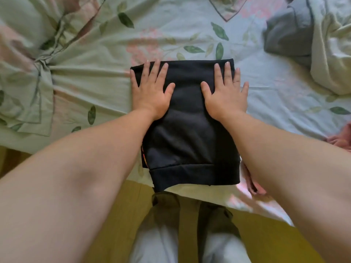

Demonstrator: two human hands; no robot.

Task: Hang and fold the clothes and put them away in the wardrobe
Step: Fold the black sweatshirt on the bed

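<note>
A folded black garment (187, 122) lies on the bed (95, 80) near its edge. The left hand (150, 92) and right hand (226, 92) press flat on its far half, fingers (161, 73) straight and spread, gripping nothing. A grey cloth (288, 33) lies well beyond the right fingers.

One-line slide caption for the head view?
Left hand and right hand press flat on a folded black garment on the floral bedsheet.

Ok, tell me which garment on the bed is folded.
The black garment, a neat rectangle flat under the left hand and right hand; the grey garment and pink cloth lie crumpled.
</note>
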